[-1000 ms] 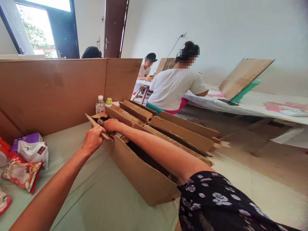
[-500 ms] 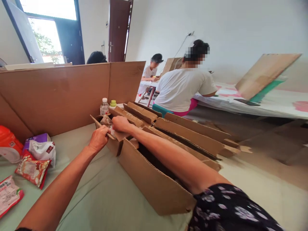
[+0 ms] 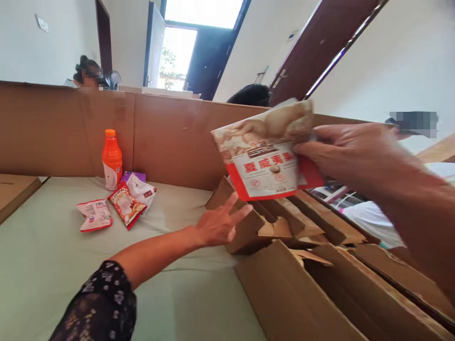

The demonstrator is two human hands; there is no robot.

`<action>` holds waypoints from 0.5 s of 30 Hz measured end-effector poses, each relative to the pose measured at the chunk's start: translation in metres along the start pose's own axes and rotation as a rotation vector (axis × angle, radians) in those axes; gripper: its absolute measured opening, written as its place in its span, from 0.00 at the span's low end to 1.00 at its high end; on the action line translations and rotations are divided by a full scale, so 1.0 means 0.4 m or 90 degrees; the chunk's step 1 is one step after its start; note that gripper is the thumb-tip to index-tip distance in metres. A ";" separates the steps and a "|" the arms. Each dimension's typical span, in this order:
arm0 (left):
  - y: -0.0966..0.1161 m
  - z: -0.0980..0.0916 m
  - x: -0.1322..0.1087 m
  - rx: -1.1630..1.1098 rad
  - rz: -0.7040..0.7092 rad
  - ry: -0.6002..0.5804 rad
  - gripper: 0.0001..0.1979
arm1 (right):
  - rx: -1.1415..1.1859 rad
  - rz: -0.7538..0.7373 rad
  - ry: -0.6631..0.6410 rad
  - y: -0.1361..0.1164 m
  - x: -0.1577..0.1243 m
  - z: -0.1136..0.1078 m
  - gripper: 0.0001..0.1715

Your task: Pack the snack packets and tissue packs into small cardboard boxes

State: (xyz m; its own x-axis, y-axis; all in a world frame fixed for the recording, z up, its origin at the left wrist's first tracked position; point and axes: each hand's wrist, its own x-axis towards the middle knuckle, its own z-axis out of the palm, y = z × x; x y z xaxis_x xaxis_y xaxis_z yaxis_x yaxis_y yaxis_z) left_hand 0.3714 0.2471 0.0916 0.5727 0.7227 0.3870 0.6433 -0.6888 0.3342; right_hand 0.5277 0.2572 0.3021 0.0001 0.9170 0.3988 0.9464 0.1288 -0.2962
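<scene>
Raised in front of me, my right hand [image 3: 341, 151] pinches the right side of a red, white and brown snack bag [image 3: 263, 156] printed with macadamia nuts and large red characters. My left hand [image 3: 219, 221] is just below the bag, fingers spread and holding nothing. Beneath both hands are open-topped cardboard boxes [image 3: 284, 289] standing in rows. To the left lie a red snack packet [image 3: 127, 204], a pink packet [image 3: 94, 215], a white pouch [image 3: 144, 190] and a purple packet [image 3: 137, 176], close to an orange bottle [image 3: 112, 158].
A tall cardboard panel [image 3: 174, 137] stands along the back of the pale green covered table [image 3: 170, 303]. Another piece of cardboard [image 3: 16, 192] lies at the left edge. Several people are partly visible beyond the panel and at the right.
My right hand has come up out of the box with the macadamia bag. My left hand has let go of the box edge and opened. The view has swung left.
</scene>
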 end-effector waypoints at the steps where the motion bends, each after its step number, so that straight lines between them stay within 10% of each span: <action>1: -0.003 -0.007 -0.064 0.000 0.008 0.011 0.31 | 0.049 -0.012 -0.033 -0.044 -0.006 0.020 0.15; 9: -0.183 -0.153 -0.601 0.058 -0.139 0.245 0.14 | 0.165 -0.169 -0.303 -0.431 -0.029 0.358 0.12; 15: -0.383 -0.296 -0.666 0.133 -0.301 0.358 0.23 | 0.163 -0.144 -0.304 -0.506 0.038 0.453 0.10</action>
State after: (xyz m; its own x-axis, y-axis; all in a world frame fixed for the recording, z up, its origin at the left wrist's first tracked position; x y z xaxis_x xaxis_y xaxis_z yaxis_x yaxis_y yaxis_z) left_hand 0.0601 0.1532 0.0393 -0.0965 0.7611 0.6414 0.8708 -0.2476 0.4248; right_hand 0.2776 0.3135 0.2109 -0.3950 0.9168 0.0590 0.7978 0.3742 -0.4728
